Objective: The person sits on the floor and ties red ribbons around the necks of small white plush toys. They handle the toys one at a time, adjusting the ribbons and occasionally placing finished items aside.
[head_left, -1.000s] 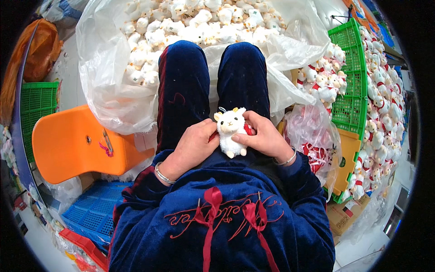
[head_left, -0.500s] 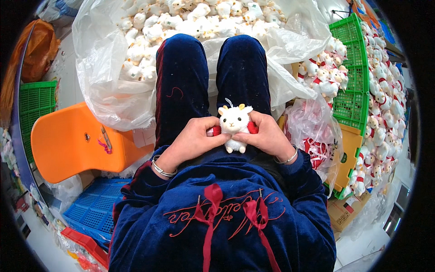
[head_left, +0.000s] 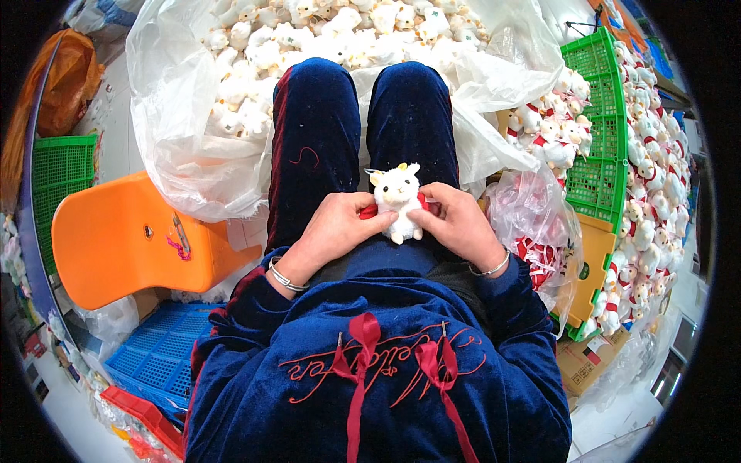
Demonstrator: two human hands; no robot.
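A small white plush sheep [head_left: 399,189] with yellowish horns and dark eyes sits upright, slightly tilted, over my lap. Red fabric shows at both its sides, behind my fingers. My left hand [head_left: 346,225] grips its left side, the thumb pressed on its belly. From the other side my right hand [head_left: 455,220] holds it the same way, thumb on the front and fingers partly hidden behind. A short pale loop stands out by the toy's head.
Beyond my knees a big clear plastic bag [head_left: 166,154] holds many white plush toys [head_left: 340,38]. An orange chair [head_left: 116,239] and blue crate [head_left: 158,351] stand left. To the right are a bag of red ribbon pieces [head_left: 536,258], a green crate [head_left: 606,131] and piled toys with red scarves [head_left: 648,201].
The plush sheep has tilted and turned a little, and shifted slightly up in my hands. Both hands have stayed on it, with the red fabric drawn more behind it.
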